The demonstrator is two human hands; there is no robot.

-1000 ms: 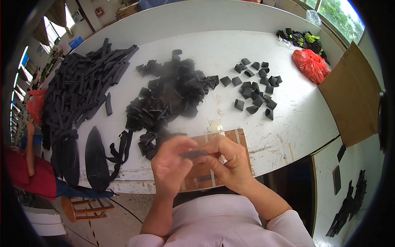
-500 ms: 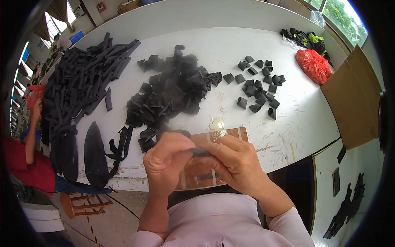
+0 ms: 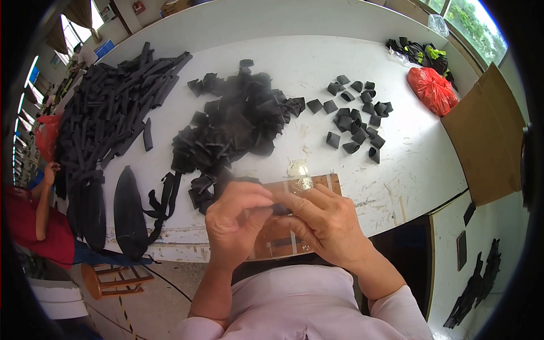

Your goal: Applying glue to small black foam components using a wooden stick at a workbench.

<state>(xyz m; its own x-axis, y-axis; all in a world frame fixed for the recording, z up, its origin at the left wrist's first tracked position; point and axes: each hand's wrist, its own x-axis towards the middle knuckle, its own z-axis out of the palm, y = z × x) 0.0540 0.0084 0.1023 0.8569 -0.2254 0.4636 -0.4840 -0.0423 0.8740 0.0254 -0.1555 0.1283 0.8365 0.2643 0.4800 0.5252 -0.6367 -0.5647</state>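
Note:
Low over the table's front edge, my two hands meet at a small black fabric piece (image 3: 281, 209), mostly hidden by my fingers. My right hand (image 3: 328, 224) pinches it between thumb and fingers. Fingers bent, my left hand (image 3: 232, 224) closes at the piece's left end, its fingertips against it. Beneath them lies a brown board (image 3: 328, 184) with strips of clear tape. Just beyond my hands spreads a heap of black fabric pieces (image 3: 241, 122). To its right several short black fabric loops (image 3: 358, 135) are scattered.
Long black strips (image 3: 116, 105) are heaped at the left, with a black pointed piece (image 3: 130, 209) and black straps (image 3: 165, 198) nearer. A red plastic bag (image 3: 432, 90) and a cardboard sheet (image 3: 484, 139) stand at the right. Another person (image 3: 42, 218) is at the far left, beside a wooden stool (image 3: 113, 280).
My left hand has shifted slightly right, and its fingers have moved at the piece. My right hand stays nearly in place. The other person's arm at the left has moved.

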